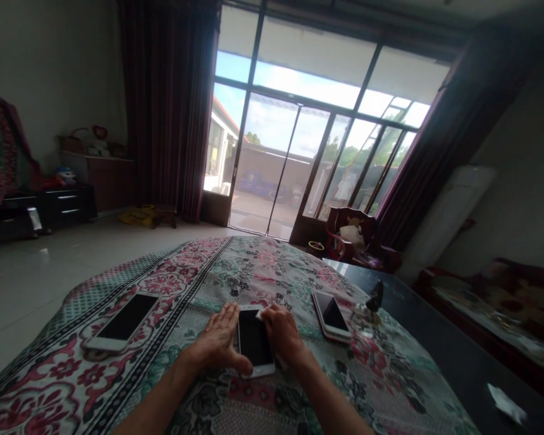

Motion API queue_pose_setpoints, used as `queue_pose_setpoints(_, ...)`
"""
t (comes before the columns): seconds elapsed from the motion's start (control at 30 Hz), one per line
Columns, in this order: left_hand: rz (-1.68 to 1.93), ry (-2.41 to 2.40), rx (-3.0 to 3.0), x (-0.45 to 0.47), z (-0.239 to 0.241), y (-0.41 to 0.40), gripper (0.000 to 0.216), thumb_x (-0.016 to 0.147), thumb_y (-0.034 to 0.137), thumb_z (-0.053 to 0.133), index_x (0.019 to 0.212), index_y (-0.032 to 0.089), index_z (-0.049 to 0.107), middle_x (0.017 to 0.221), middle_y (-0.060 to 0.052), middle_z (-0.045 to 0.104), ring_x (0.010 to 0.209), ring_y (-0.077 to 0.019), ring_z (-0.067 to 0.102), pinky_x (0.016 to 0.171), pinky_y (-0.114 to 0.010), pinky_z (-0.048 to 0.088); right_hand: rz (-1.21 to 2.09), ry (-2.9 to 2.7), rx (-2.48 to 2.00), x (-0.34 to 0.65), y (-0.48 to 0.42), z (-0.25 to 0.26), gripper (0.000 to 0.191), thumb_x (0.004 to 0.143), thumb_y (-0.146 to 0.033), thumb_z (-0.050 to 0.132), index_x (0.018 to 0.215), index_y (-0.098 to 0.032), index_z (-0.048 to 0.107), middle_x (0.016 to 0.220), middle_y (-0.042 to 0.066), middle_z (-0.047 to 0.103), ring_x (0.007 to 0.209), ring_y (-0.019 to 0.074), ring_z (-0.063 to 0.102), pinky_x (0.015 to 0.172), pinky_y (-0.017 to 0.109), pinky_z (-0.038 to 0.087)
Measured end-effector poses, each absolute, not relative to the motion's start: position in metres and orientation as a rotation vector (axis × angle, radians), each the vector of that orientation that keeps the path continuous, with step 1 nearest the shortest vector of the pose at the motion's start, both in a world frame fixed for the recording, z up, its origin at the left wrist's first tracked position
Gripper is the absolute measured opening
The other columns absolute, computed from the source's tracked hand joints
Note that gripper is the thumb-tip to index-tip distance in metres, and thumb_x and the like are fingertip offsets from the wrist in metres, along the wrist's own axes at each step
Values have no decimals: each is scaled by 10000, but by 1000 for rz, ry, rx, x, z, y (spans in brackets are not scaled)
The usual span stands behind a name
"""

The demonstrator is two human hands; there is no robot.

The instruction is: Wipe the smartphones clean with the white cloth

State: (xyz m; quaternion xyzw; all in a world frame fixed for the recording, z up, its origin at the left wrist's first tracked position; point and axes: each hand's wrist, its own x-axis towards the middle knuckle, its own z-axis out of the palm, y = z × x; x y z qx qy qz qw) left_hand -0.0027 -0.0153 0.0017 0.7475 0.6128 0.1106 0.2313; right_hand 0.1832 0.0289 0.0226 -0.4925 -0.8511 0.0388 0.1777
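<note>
A white smartphone with a dark screen lies face up on the patterned cloth. My left hand holds it along its left side, fingers stretched towards the top corner and thumb at the bottom edge. At the phone's upper right, my right hand is closed on a small piece of white tissue, pressed to the screen. Most of the tissue is hidden under the fingers. Another white smartphone lies to the left. On the right is a third smartphone, which rests on something thin and pinkish.
Beyond the third phone stands a clear glass dish with a dark object in it. The floral tablecloth covers a rounded surface, and a dark table adjoins on the right, with a crumpled white tissue. Glass doors are ahead.
</note>
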Motion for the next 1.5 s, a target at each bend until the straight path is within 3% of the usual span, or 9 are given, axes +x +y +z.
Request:
queue_pose_setpoints(0.37,303,1721,2073,-1,7,-18,1324,477,673,704,1505,92,108,1581,-190,44,1447,-340,-21,1174,-465,48,245,-2476,-1275,226,-58,18,286,933,-131,421,847,-217,680,956,34,653,916,161,560,799,222,397)
queue_pose_setpoints(1.03,283,1688,2070,-2,7,-19,1359,489,665,713,1494,19,66,1572,-194,-11,1443,-325,-60,1179,-470,46,35,-2421,-1416,165,57,20,286,890,-106,433,825,-170,703,911,92,672,882,198,582,783,264,389)
queue_pose_setpoints(1.5,251,1708,2094,-3,3,-17,1363,485,705,695,1502,52,66,1579,-180,2,1452,-308,-49,1179,-451,36,207,-2418,-1256,206,-22,13,270,922,-123,425,935,-215,679,982,39,645,936,172,551,801,229,392)
